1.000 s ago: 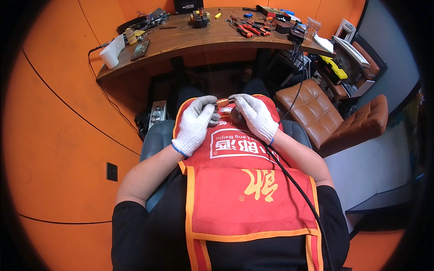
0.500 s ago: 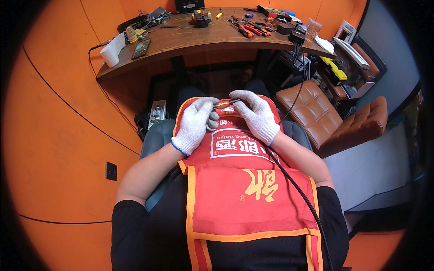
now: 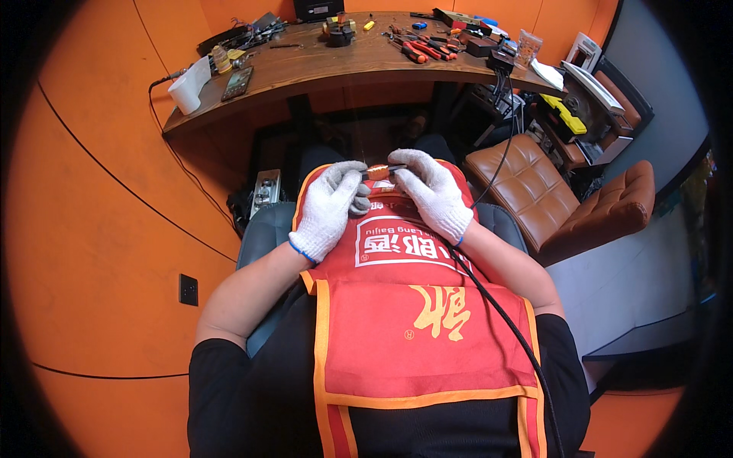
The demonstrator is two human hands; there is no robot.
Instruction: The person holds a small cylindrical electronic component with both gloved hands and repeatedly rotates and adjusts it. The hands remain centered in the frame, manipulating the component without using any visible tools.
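Observation:
Both hands wear white knit gloves with grey fingertips and pinch a black cable between them over my lap. In the short gap between the fingers, a bare copper section [image 3: 379, 173] of the cable shows bright orange-brown, with black sheath on either side. My left hand [image 3: 330, 200] grips the sheath at its left end, thumb and fingers closed. My right hand [image 3: 435, 195] pinches the sheath at its right end. From under the right wrist a long black cable [image 3: 500, 320] runs back across the red apron [image 3: 427, 359]. The fine wire strands are too small to make out.
Ahead stands a wooden desk [image 3: 328, 65] carrying red-handled pliers [image 3: 416, 52], a phone [image 3: 237, 82], a white paper roll [image 3: 185, 95] and a clear cup [image 3: 527, 49]. A brown leather chair [image 3: 527, 179] is at the right. An orange wall [image 3: 107, 252] rises at the left.
The copper section has risen slightly and turned a little more level between my hands, showing more of itself. Both hands keep their grip and have barely moved.

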